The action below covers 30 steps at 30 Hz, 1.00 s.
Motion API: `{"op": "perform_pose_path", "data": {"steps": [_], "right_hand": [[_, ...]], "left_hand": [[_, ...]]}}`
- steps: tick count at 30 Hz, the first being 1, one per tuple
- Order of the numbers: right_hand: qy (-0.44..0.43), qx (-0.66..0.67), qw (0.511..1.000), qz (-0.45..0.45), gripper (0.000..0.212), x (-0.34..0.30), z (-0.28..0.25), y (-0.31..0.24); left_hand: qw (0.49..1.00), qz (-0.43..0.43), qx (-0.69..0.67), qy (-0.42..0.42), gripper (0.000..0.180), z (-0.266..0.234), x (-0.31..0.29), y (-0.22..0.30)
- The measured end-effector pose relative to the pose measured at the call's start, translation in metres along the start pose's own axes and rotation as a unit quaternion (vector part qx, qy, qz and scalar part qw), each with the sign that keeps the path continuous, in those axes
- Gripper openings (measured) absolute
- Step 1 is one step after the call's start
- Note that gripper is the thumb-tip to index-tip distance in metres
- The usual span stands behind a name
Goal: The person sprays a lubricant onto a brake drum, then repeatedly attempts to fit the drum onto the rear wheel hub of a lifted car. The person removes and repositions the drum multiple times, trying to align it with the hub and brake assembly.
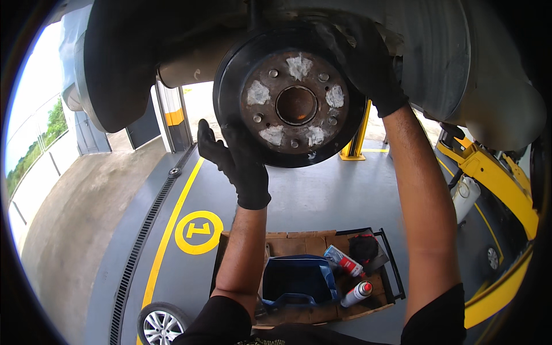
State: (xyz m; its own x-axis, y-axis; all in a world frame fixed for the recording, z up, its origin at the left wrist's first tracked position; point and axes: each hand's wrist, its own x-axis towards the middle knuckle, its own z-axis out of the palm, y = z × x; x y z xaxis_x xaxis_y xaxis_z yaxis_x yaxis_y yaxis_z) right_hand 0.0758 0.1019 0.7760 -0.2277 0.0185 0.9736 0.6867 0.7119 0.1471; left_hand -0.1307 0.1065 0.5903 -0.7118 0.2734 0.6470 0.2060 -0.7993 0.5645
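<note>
In front of me, under the vehicle, is a round dark brake drum (pixel 268 118) with a rusty centre, a central bore, several studs and whitish paste patches on its face. My left hand (pixel 238 164), in a black glove, touches the drum's lower left edge. Its fingers are spread, with some stretched out to the left of the rim. At the upper right, my right hand (pixel 368 66), also gloved in black, grips the rim, its fingers bent over the edge. Some of those fingertips blend into the dark surface.
Below stands a cart (pixel 380 287) holding a blue container (pixel 299 279), an aerosol can (pixel 357 294), a tube (pixel 343 260) and a black cloth (pixel 363 248). A wheel (pixel 163 325) lies at lower left. Yellow lift parts (pixel 494 184) stand at right. Dark vehicle bodywork (pixel 123 63) overhangs above.
</note>
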Motion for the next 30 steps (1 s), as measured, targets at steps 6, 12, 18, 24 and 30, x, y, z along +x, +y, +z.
{"op": "perform_pose_path", "data": {"steps": [6,12,18,24,30], "right_hand": [[0.053,0.111,0.984,-0.131,0.038,0.01,0.002,0.023],[-0.057,-0.001,0.985,-0.161,0.041,-0.001,0.035,0.055],[-0.008,0.088,0.954,-0.288,0.043,0.021,0.004,0.013],[-0.103,0.171,0.974,-0.108,0.037,-0.007,0.041,0.044],[0.199,0.421,0.855,0.23,0.055,-0.129,0.067,-0.031]], "left_hand": [[0.947,0.32,-0.005,0.025,0.055,-0.005,0.051,0.003],[0.966,0.105,-0.183,-0.152,0.057,0.018,0.059,-0.016],[0.975,0.194,-0.104,-0.037,0.056,-0.011,0.044,0.012],[0.96,0.076,-0.208,-0.171,0.061,0.017,0.057,-0.037],[0.847,0.399,0.022,-0.351,0.03,0.065,0.161,0.058]]}}
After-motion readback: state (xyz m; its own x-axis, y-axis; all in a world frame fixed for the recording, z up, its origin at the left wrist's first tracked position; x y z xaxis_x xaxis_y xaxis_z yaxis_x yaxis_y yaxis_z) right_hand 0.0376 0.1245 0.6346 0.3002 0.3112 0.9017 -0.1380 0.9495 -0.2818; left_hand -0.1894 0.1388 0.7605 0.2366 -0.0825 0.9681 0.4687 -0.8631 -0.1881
